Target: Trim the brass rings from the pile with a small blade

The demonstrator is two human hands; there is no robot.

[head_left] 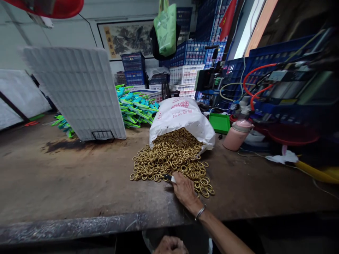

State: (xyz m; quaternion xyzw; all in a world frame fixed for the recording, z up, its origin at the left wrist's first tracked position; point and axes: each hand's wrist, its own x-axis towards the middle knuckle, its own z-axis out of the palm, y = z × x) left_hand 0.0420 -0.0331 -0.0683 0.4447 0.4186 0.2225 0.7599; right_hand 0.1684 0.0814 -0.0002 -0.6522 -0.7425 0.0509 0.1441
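Note:
My right hand [184, 188], with a metal bangle [200, 212] at the wrist, reaches over the table to the near edge of a heap of brass-coloured rings [172, 158]. Its fingers are curled around a small black and white object [169, 178] whose kind I cannot make out. The rings spill from the open mouth of a white sack [180, 114] with red print, lying on its side. Low at the bottom edge is my left hand [171, 245], fingers curled together in front of the table; whatever they may hold is hidden.
A white ribbed panel [76, 91] stands upright on the left, beside a pile of green and blue plastic pieces [136, 106]. To the right are a green tray [219, 122], a pink bottle [237, 134] and a machine with red hoses [288, 83]. Crates [186, 74] are stacked behind.

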